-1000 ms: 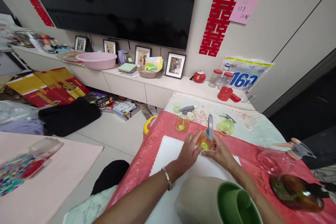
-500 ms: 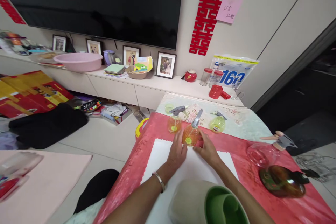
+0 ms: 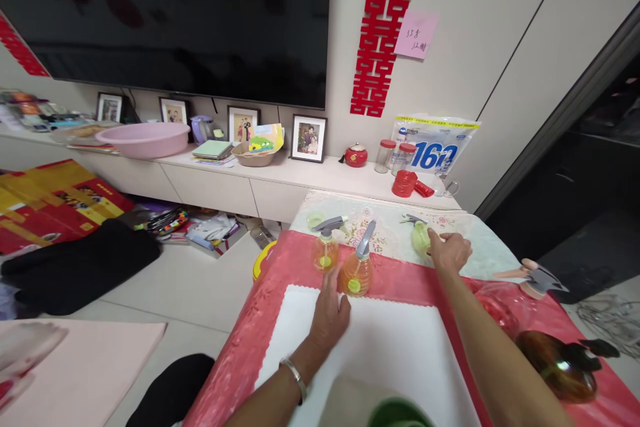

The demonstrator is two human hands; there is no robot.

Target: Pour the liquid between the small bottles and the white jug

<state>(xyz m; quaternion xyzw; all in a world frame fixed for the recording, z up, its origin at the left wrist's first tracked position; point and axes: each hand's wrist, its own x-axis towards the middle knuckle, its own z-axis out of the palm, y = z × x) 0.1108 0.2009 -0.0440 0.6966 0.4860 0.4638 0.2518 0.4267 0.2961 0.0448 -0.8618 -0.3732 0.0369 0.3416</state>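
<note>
Now that the nearer orange bottle (image 3: 357,275) stands freed, our right hand (image 3: 453,253), grip unclear, reaches the table's (image 3: 400,283) far-edge green bottle (image 3: 421,239); left hand (image 3: 329,317) loosely spread.

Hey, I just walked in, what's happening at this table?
Someone's right hand has its fingers at a green spray bottle. Their left hand is open beside an orange spray bottle; whether it touches is unclear. A second orange bottle stands just left of that one. Nearer the person, a white sheet lies on the red cloth.
</note>
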